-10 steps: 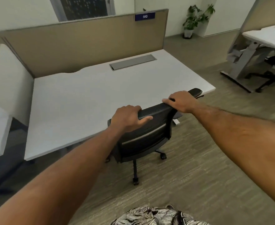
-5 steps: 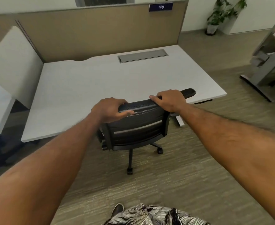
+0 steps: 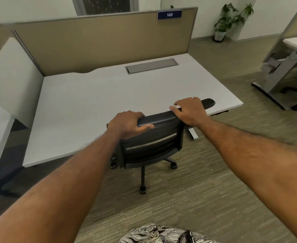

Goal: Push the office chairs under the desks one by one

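A black mesh office chair stands at the front edge of a light grey desk; its seat is hidden beneath the desktop and only the backrest, post and castors show. My left hand grips the left part of the backrest's top rim, thumb on the near side. My right hand lies over the right part of the rim with its fingers spread and partly lifted. The rim's right tip sticks out past my right hand.
A tan partition with a "140" sign backs the desk, and a white side panel bounds it on the left. Another desk frame with a chair base stands at right. A potted plant sits far back. Carpet lies around me.
The chair has rolled forward toward the desk, its backrest now closer to the desk edge. My right hand's fingers have loosened and spread on the rim.
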Tool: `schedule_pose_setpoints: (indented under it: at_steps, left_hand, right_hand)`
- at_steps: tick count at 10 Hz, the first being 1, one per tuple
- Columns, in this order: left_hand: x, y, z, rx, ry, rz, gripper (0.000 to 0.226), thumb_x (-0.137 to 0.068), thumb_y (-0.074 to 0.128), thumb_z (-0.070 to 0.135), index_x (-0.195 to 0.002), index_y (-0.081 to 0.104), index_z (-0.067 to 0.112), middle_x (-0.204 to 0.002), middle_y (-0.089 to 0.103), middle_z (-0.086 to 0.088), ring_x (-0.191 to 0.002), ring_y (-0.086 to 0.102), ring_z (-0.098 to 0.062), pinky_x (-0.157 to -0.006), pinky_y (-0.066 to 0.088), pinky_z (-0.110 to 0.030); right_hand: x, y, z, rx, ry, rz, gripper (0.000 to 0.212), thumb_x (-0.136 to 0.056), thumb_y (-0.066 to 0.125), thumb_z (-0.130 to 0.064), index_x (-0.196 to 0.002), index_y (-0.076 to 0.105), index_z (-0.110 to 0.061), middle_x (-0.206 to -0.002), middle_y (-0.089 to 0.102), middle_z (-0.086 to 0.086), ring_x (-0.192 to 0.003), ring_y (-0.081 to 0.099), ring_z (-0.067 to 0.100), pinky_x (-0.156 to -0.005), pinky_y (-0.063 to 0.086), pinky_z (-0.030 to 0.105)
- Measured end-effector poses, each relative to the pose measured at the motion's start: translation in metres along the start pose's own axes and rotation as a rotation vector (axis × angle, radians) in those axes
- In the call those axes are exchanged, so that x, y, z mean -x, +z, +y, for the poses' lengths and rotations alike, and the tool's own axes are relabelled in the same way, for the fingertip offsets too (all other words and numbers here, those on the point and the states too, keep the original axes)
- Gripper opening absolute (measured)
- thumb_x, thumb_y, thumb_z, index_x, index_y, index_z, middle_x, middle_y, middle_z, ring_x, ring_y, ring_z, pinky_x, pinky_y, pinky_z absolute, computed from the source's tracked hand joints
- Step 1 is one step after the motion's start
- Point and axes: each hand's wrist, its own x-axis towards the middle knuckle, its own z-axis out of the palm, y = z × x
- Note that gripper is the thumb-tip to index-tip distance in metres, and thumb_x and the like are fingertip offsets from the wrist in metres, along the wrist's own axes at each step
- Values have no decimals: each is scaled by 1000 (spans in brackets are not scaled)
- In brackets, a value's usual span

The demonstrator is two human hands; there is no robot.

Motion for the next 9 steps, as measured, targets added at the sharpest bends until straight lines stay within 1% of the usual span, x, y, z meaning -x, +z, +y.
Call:
schedule_pose_setpoints:
  at_steps: [1, 2, 3, 4, 5, 6, 7, 8, 9]
  left_hand:
    - [8, 0, 4, -59, 34, 101, 72, -89, 44, 76, -138, 52, 24, -126, 67, -2, -110, 63, -27, -87, 51, -41]
    - [20, 1, 0, -102, 73, 149, 72, -93, 41, 71, -144, 46, 21, -141, 57, -4, -120, 58, -27, -94, 47, -42]
    - [30, -1, -14, -107, 60, 123, 73, -92, 37, 73, -144, 46, 21, -142, 56, -3, -121, 56, -26, -94, 46, -41]
    - [55, -10, -47, -152, 25, 67, 76, -91, 37, 75, -145, 44, 21, -141, 56, -4, -122, 55, -26, -97, 45, -42]
    - [78, -20, -77, -219, -9, 29, 80, -90, 36, 77, -147, 41, 21, -143, 55, -5, -125, 54, -27, -99, 44, -44]
    - [103, -52, -124, -313, -74, 46, 84, -90, 32, 79, -150, 39, 20, -147, 53, -7, -128, 53, -28, -100, 46, -47]
    - [126, -81, -146, -349, -123, 106, 83, -90, 33, 78, -149, 40, 19, -145, 55, -9, -127, 54, -30, -99, 46, -47]
    - [155, -146, -168, -375, -164, 275, 80, -90, 36, 76, -143, 46, 17, -139, 58, -11, -124, 56, -33, -96, 46, -47]
    - [179, -183, -179, -382, -195, 379, 79, -90, 38, 75, -142, 48, 17, -137, 59, -14, -119, 58, -37, -96, 46, -48]
  right_hand:
    - [10, -1, -6, -66, 86, 28, 70, -97, 31, -69, -140, 57, -20, -144, 57, 8, -137, 46, 28, -118, 19, 54]
    - [34, -3, -17, -113, 152, 19, 69, -100, 33, -65, -152, 41, -19, -160, 37, 11, -150, 27, 25, -123, 7, 55]
    - [50, -7, -27, -110, 201, 15, 70, -101, 32, -64, -154, 37, -19, -163, 31, 12, -153, 20, 25, -123, 2, 56]
    - [69, -15, -55, -79, 219, -1, 72, -100, 31, -65, -157, 31, -20, -165, 24, 12, -154, 14, 26, -123, 0, 54]
    - [78, -20, -79, -41, 191, 7, 73, -100, 32, -65, -157, 30, -19, -166, 24, 12, -154, 14, 26, -124, 1, 54]
    - [88, -31, -114, -52, 165, 20, 73, -100, 33, -64, -157, 31, -19, -165, 24, 12, -154, 15, 26, -124, 2, 55]
    - [97, -41, -139, -33, 135, 20, 72, -100, 34, -64, -157, 31, -19, -166, 24, 11, -154, 15, 25, -123, 0, 53]
    - [97, -80, -180, 23, 76, 80, 73, -100, 31, -65, -159, 26, -21, -168, 19, 10, -155, 11, 23, -123, -3, 50]
    - [99, -109, -202, 59, 36, 135, 74, -100, 31, -66, -158, 29, -20, -167, 21, 10, -155, 12, 23, -123, -2, 51]
